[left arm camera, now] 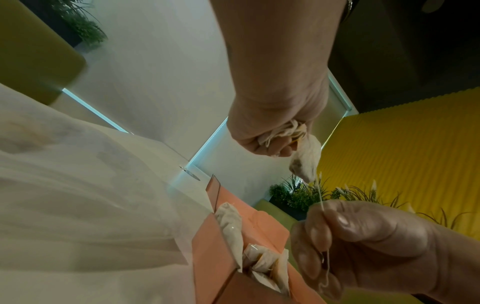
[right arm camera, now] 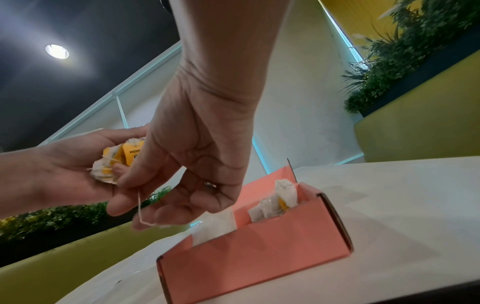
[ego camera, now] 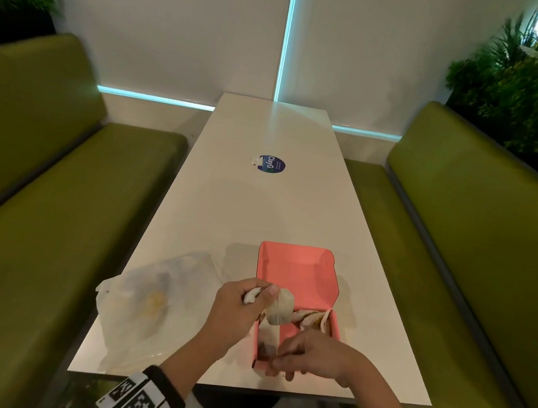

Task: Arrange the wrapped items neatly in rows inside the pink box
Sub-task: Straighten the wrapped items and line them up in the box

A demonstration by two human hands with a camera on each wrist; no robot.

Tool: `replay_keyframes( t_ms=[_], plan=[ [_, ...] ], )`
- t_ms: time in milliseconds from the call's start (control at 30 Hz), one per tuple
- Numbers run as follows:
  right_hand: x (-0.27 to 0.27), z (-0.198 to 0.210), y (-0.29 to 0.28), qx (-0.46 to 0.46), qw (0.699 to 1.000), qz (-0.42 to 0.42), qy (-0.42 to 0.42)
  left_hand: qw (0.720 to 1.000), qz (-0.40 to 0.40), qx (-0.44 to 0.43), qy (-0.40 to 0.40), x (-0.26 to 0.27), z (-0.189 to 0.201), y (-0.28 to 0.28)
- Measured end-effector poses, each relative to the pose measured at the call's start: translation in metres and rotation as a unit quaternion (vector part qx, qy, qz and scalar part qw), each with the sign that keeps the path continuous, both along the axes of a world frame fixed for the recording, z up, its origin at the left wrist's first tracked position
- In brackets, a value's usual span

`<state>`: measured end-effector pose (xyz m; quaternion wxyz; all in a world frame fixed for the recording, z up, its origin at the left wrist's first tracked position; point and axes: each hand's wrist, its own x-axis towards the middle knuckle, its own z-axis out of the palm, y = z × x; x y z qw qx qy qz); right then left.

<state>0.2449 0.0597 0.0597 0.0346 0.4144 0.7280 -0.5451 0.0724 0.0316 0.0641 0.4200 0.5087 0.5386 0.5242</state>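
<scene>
The open pink box [ego camera: 299, 270] stands on the white table [ego camera: 260, 209], with several wrapped tea bags [ego camera: 312, 319] leaning in its right compartment and one [ego camera: 267, 342] in the left. My left hand [ego camera: 256, 297] grips a bunch of tea bags with yellow tags [right arm camera: 116, 162] just above the box's left wall. One tea bag [ego camera: 282, 309] dangles from that bunch. Its string [left arm camera: 322, 205] runs down to my right hand [ego camera: 280, 361], which pinches it over the box's near end. In the right wrist view the box [right arm camera: 259, 257] shows tea bags [right arm camera: 283, 197] sticking up.
A crumpled clear plastic bag [ego camera: 157, 299] lies on the table left of the box. A round blue sticker [ego camera: 271, 164] sits further up the table. Green benches [ego camera: 52, 208] flank both sides. The table's near edge [ego camera: 235, 387] is just below my hands.
</scene>
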Motion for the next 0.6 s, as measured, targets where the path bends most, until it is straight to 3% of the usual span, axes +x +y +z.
replay_keyframes(
  t_ms=[133,333,600],
  plan=[
    [-0.001,-0.001,0.001,0.014,1.000,-0.002,-0.018,1.000,-0.013,-0.006,-0.010,0.001,0.001,-0.001],
    [0.000,0.002,0.011,0.040,0.995,-0.090,0.009,0.997,-0.067,-0.010,-0.031,0.000,0.010,-0.006],
    [0.001,0.020,0.017,0.081,0.994,-0.078,-0.009,0.994,-0.102,-0.040,-0.019,-0.003,0.009,-0.004]
  ],
)
